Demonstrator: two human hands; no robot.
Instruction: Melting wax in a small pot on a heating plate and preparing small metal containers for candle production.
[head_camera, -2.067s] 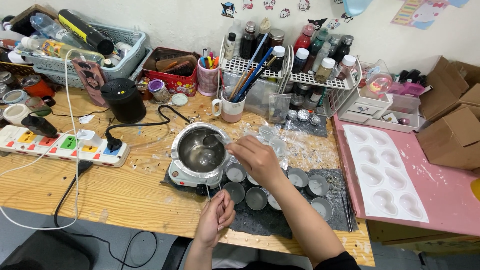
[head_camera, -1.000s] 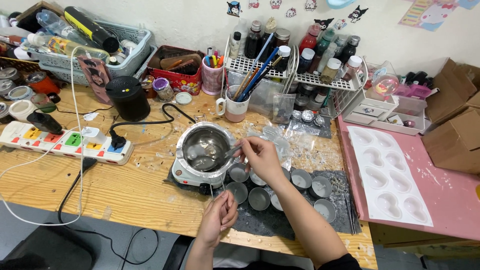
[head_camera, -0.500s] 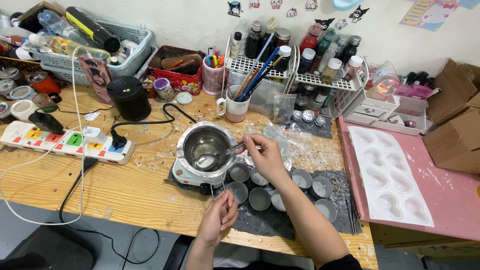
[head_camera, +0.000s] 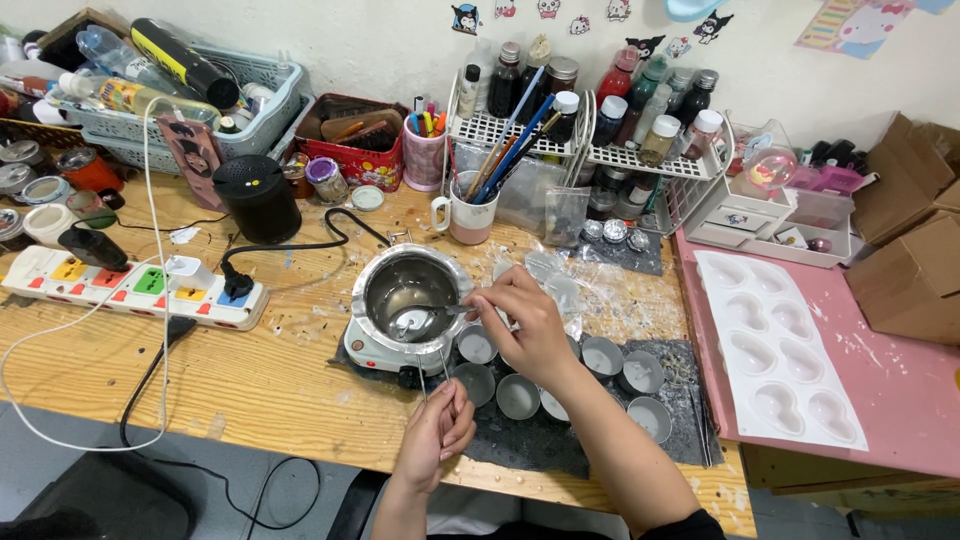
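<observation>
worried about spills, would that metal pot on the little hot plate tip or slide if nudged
The metal pot probably slides easily: smooth steel sitting on a small hot plate. It may tip, being wider than its base. The right hand stirring with a spoon adds sideways push.

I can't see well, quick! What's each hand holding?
Left hand: closed on a thin metal rod.
Right hand: closed on a spoon in the metal pot.
</observation>
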